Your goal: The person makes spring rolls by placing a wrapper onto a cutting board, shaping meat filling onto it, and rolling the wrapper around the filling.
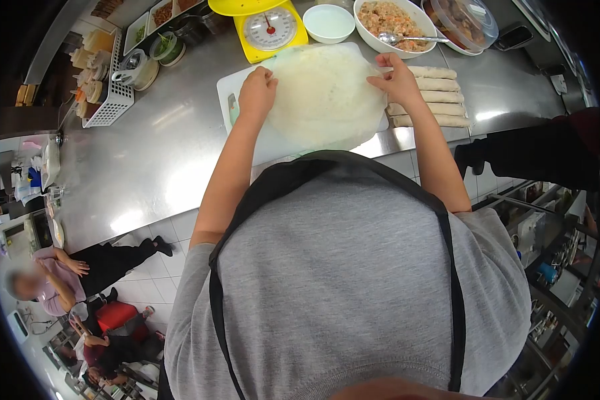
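A large, thin, pale translucent wrapper sheet [327, 97] lies spread over a white cutting board [230, 83], its lower edge near the counter's front. My left hand [257, 93] is closed at the sheet's left edge, fingertips pinched on it. At the upper right edge, my right hand [397, 81] pinches the sheet between thumb and fingers. Beside that hand lie several long pale rolls [437, 97] in a row. Behind the board stand a white bowl of minced filling [390, 20] with a metal spoon [413, 39] and a smaller bowl of cloudy liquid [329, 23].
A yellow dial scale [270, 30] stands behind the board. To the left are a clear pitcher [137, 70], a white basket [113, 107] of bottles, and ingredient tubs [160, 15]. A lidded container [463, 23] sits back right. Other people [60, 280] are at lower left; a dark-clothed person [533, 157] stands right.
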Demonstrator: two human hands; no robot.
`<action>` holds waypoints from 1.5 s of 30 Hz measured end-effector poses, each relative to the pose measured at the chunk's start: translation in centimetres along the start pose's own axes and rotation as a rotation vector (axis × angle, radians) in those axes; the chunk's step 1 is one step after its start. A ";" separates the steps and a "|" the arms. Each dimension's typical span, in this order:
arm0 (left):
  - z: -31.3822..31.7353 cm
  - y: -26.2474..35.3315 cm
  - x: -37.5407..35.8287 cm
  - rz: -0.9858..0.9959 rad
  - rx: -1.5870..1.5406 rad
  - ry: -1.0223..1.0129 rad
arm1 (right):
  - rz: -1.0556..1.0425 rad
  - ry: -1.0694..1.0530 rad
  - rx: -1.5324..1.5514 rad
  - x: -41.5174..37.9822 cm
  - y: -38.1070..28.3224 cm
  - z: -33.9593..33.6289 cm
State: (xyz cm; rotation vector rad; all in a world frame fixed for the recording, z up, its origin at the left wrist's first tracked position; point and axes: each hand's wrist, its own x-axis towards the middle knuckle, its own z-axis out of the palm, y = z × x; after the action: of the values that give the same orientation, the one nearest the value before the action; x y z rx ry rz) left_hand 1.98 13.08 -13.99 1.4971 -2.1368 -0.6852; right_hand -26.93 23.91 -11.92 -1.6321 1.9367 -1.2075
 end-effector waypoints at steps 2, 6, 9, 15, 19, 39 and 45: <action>-0.7 0.1 -0.6 0.021 -0.030 0.017 | 0.187 -0.140 0.033 0.2 0.1 -0.2; -2.0 -1.8 -3.1 0.023 -0.275 0.116 | 0.056 -0.242 0.223 1.2 1.1 1.1; -3.8 -5.4 -5.4 -0.234 -0.453 -0.055 | -0.083 -0.212 0.152 2.1 -1.8 2.3; -6.2 -0.7 -3.3 -0.427 -0.515 -0.061 | 0.008 -0.346 -0.021 3.9 -2.1 4.8; -5.5 -1.9 -1.8 -0.341 -0.493 -0.114 | -0.073 -0.308 0.033 3.9 -3.0 4.0; -2.8 -1.2 -5.6 0.263 0.081 0.476 | 0.017 -0.010 -1.169 10.9 0.2 -7.1; -0.9 5.9 -2.9 0.406 -0.250 0.326 | -0.105 -0.419 -1.231 11.3 2.5 -8.5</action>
State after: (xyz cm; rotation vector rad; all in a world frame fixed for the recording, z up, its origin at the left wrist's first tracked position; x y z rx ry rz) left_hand -0.86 17.39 -9.89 0.9307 -1.9351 -0.4987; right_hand -37.83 16.76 -5.89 -2.2160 2.4021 0.5190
